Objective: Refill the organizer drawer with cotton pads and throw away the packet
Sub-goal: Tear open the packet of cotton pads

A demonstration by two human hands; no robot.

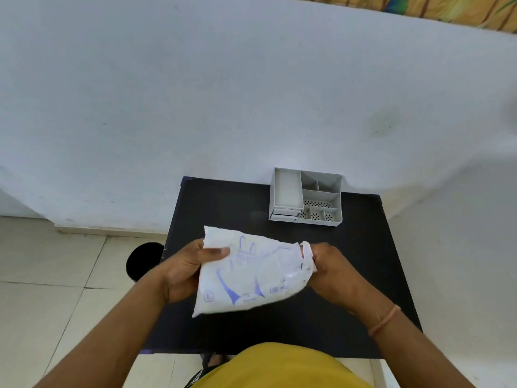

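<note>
A white plastic packet (251,273) with blue print is held above the middle of the black table (363,247). My left hand (187,267) grips its left edge, thumb on top. My right hand (327,267) pinches its crumpled right end. The grey organizer (306,197) stands at the table's far edge against the wall, with several open compartments on top and small drawers (285,214) shut at its front left. No loose cotton pads are in view.
A round black bin (142,260) stands on the tiled floor just left of the table. A white wall rises directly behind the table. My yellow shirt fills the bottom of the view.
</note>
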